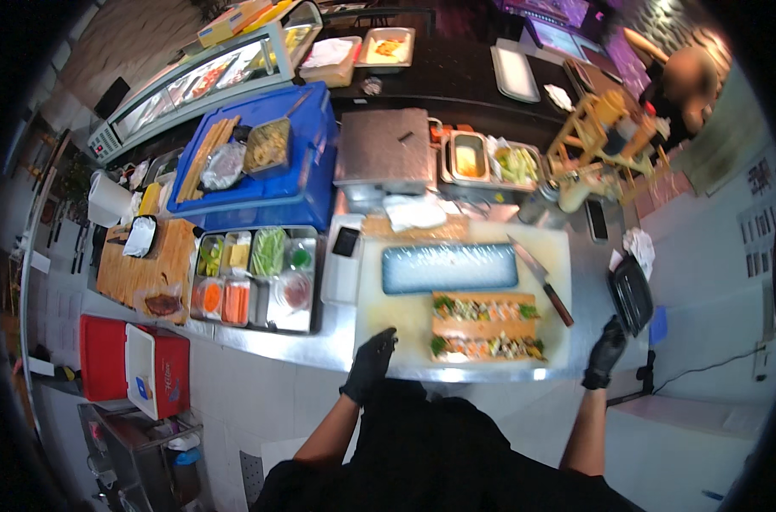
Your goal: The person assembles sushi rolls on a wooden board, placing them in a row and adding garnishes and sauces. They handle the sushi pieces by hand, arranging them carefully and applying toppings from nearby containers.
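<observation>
Two long filled bread rolls (485, 328) with greens and shredded vegetables lie side by side on the pale cutting board (396, 328). Behind them is a blue-rimmed rectangular plate (449, 268). A knife (541, 282) with a brown handle rests slantwise to their right. My left hand (372, 365), in a black glove, hovers at the board's front edge, fingers apart and holding nothing. At the counter's right end, my gloved right hand (606, 352) grips the near end of a black plastic container (632, 293); its fingertips are partly hidden.
Left of the board stand a metal tray (317, 282) of vegetable tubs and a wooden board (115, 264) with a piece of meat. A blue bin (315, 162), a metal box (383, 147) and a phone (596, 220) sit farther back. Another person (686, 90) is at far right.
</observation>
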`<state>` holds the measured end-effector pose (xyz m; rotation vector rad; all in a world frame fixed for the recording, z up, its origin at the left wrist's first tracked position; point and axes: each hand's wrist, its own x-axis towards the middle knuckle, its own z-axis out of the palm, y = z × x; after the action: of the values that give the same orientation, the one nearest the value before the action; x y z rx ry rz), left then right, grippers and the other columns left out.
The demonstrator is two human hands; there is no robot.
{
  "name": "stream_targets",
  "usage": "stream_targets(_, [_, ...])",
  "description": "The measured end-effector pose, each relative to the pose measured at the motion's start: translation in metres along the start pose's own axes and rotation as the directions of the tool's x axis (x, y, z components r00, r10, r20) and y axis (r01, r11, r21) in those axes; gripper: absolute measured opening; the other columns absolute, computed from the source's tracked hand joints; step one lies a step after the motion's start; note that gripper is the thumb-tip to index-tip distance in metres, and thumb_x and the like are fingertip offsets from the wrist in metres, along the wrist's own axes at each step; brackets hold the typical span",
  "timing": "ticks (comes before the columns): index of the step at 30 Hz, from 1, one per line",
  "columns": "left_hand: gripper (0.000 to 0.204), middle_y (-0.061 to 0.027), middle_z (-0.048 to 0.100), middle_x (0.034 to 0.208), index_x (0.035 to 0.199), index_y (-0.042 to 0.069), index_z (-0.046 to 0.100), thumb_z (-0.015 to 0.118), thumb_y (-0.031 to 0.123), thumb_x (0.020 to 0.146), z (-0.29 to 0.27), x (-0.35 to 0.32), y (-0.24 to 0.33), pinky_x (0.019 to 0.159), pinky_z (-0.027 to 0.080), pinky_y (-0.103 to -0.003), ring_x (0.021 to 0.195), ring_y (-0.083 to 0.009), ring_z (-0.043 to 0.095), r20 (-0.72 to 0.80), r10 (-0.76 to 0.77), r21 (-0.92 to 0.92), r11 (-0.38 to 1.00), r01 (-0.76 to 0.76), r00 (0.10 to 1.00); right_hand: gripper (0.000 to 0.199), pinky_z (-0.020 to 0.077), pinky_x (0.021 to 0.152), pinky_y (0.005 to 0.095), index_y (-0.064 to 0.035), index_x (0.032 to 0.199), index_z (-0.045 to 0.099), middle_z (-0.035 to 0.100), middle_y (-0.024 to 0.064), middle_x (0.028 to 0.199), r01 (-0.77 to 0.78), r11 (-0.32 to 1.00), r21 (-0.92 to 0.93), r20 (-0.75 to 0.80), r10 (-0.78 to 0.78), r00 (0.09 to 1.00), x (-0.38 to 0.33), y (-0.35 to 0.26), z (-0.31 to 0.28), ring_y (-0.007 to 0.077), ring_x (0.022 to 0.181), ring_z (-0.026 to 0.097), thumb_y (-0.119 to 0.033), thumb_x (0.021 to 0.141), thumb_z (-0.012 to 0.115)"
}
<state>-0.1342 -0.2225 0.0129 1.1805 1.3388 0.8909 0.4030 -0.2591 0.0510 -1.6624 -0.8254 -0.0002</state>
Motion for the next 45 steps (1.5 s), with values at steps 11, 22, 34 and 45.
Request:
stream_targets(11, [0.032, -0.0106, 0.066, 0.124, 0.128, 0.000, 0.063, 0.061, 0.006, 0.097, -0.128, 0.086, 0.020, 0.099, 0.049, -0.034, 0.115, -0.0195, 0.062, 0.165, -0.140, -0.130, 0.978, 0.162, 0.976, 0.028, 0.0545, 0.078, 0.0323, 0.0019, 0.121, 0.065, 0.071, 0.0105, 0.108, -0.231, 0.942, 0.244, 0.884, -0.118, 0.452, 0.085, -0.285, 0.647, 0.0139, 0.092, 0.065, -0.015, 0.098, 0.063])
stream_targets(22, [0.025, -0.0156, 0.070, 0.119, 0.122, 0.002, 0.066, 0.058, 0.012, 0.101, -0.150, 0.137, 0.023, 0.093, 0.054, -0.035, 0.108, -0.0241, 0.069, 0.312, -0.130, 0.078, 0.991, 0.112, 0.941, 0.052, 0.0535, 0.089, 0.0456, 0.0059, 0.119, 0.064, 0.069, 0.0272, 0.115, 0.265, 0.927, -0.264, 0.811, 0.065, 0.581, 0.080, -0.337, 0.926, 0.0400, 0.107, 0.067, -0.040, 0.098, 0.054])
stream_targets(34, [0.027, -0.0201, 0.068, 0.118, 0.122, -0.001, 0.063, 0.054, 0.005, 0.098, -0.168, 0.166, 0.054, 0.093, 0.054, -0.040, 0.108, -0.0324, 0.067, 0.359, -0.182, 0.033, 0.983, 0.183, 0.915, 0.044, 0.0484, 0.074, 0.0349, -0.0040, 0.115, 0.066, 0.070, 0.0091, 0.092, -0.234, 0.972, -0.007, 0.893, 0.111, 0.435, 0.117, -0.323, 0.944, 0.0195, 0.080, 0.063, -0.043, 0.102, 0.052])
stream_targets(45, [0.027, -0.0215, 0.066, 0.120, 0.121, -0.003, 0.062, 0.053, 0.002, 0.096, -0.168, 0.161, 0.047, 0.094, 0.054, -0.042, 0.111, -0.0342, 0.064, 0.367, -0.005, 0.110, 0.993, -0.038, 0.930, 0.029, 0.0476, 0.056, 0.0262, -0.0100, 0.092, 0.069, 0.061, 0.0033, 0.073, -0.067, 0.993, 0.093, 0.803, -0.035, 0.595, 0.112, -0.360, 0.934, 0.0118, 0.067, 0.060, -0.034, 0.099, 0.055])
